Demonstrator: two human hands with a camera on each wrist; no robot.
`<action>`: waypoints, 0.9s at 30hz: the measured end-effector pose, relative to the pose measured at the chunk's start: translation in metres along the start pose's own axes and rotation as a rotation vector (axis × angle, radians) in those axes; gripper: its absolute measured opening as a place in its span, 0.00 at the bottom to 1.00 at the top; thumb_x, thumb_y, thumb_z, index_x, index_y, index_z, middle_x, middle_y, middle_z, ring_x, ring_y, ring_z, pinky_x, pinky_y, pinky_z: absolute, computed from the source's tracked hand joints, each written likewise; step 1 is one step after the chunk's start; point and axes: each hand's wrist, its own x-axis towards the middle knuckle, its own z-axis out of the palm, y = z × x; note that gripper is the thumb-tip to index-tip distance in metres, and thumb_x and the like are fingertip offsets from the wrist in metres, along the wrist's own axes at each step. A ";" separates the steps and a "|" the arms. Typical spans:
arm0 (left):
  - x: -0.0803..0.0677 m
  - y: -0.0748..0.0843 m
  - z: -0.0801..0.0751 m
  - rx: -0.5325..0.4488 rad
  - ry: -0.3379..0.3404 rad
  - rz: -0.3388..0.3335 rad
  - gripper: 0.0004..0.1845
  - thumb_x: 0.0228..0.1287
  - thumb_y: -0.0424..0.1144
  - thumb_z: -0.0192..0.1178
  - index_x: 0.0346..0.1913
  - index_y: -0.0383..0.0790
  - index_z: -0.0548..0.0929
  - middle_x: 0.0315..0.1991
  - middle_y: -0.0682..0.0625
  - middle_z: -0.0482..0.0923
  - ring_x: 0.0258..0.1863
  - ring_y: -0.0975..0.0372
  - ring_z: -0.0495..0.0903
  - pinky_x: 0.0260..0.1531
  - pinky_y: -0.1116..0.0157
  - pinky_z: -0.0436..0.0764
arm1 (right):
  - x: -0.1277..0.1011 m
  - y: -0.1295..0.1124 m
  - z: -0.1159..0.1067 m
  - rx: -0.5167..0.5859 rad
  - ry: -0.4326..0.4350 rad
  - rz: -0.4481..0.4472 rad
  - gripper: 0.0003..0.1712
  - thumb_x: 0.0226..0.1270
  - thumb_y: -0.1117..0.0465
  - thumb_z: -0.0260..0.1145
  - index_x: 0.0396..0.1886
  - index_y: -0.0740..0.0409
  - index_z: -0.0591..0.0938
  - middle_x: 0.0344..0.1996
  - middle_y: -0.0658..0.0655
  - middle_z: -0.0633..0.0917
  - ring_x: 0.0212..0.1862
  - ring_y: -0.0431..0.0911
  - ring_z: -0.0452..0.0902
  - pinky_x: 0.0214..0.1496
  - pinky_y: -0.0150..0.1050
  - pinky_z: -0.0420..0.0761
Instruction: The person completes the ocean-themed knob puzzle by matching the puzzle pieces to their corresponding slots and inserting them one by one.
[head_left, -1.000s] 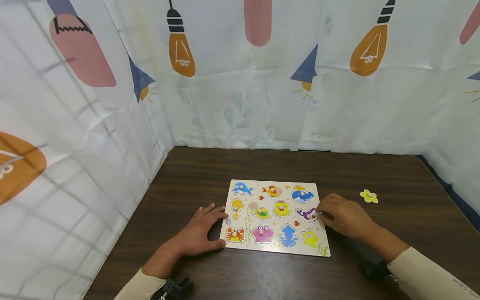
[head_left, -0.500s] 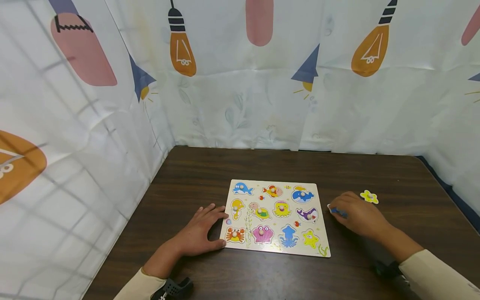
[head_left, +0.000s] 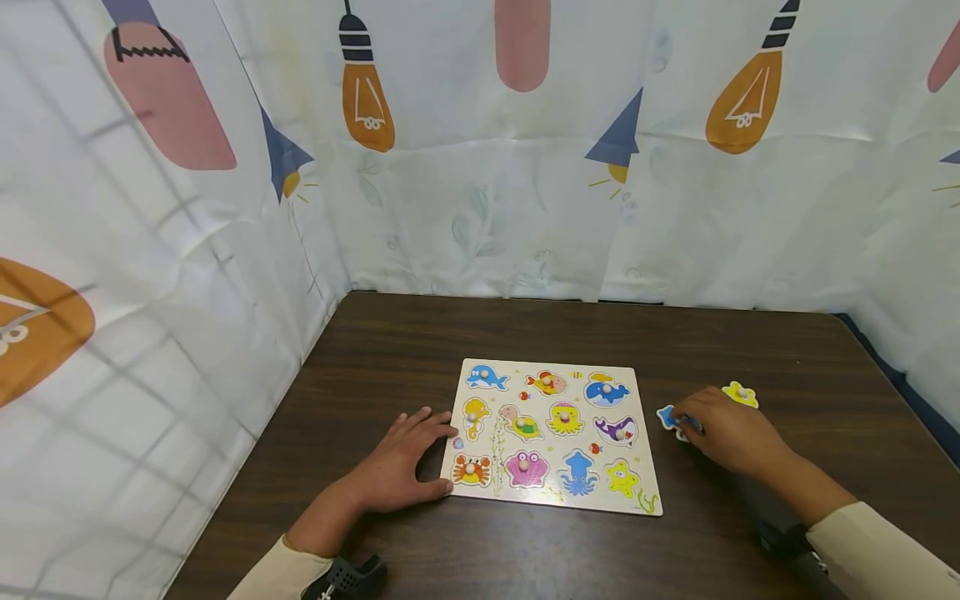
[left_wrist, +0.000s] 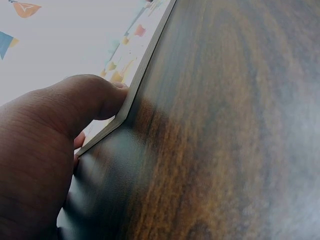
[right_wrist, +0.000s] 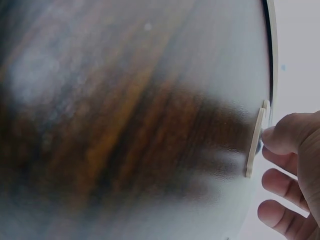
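Observation:
A pale wooden puzzle board (head_left: 551,517) with sea-animal pictures lies on the table, several of its pieces fitted with knobs. My left hand (head_left: 405,462) rests at its left side, fingers spread, fingertips and thumb on the edge; in the left wrist view the thumb (left_wrist: 100,95) touches the near corner. Right of the board, my right hand (head_left: 731,429) pinches a blue squid-like puzzle piece (head_left: 665,416), partly hidden under the fingers. In the right wrist view this piece (right_wrist: 255,142) shows edge-on at the thumb tip. Just behind the hand lies a yellow star piece (head_left: 742,393).
The dark wood-grain table (head_left: 525,325) reaches back to a white patterned curtain (head_left: 480,192), which also hangs along the left side. Dark wrist straps (head_left: 348,575) sit at both cuffs.
My right hand has moved from the purple whale at the board's right edge to the right, where the blue piece now shows beneath its fingers. The left hand and board have stayed put.

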 end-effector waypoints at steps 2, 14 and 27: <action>0.000 0.000 0.000 0.001 -0.001 -0.003 0.38 0.61 0.64 0.67 0.71 0.53 0.72 0.78 0.52 0.61 0.80 0.48 0.50 0.75 0.40 0.45 | 0.000 0.000 0.000 -0.005 0.000 0.000 0.16 0.55 0.63 0.80 0.44 0.54 0.89 0.43 0.53 0.87 0.49 0.53 0.81 0.37 0.48 0.85; 0.001 0.000 0.000 0.005 -0.005 -0.008 0.38 0.61 0.63 0.68 0.71 0.53 0.73 0.77 0.52 0.61 0.79 0.48 0.51 0.75 0.39 0.45 | 0.001 -0.005 -0.001 -0.011 -0.027 -0.006 0.08 0.60 0.55 0.78 0.36 0.45 0.87 0.32 0.41 0.82 0.36 0.40 0.75 0.29 0.39 0.78; 0.001 0.000 0.000 0.009 -0.005 -0.005 0.38 0.61 0.63 0.68 0.71 0.53 0.72 0.78 0.52 0.61 0.79 0.48 0.51 0.75 0.40 0.45 | -0.001 -0.006 0.001 0.006 0.008 -0.039 0.09 0.57 0.59 0.80 0.36 0.46 0.88 0.35 0.43 0.84 0.39 0.43 0.79 0.29 0.37 0.79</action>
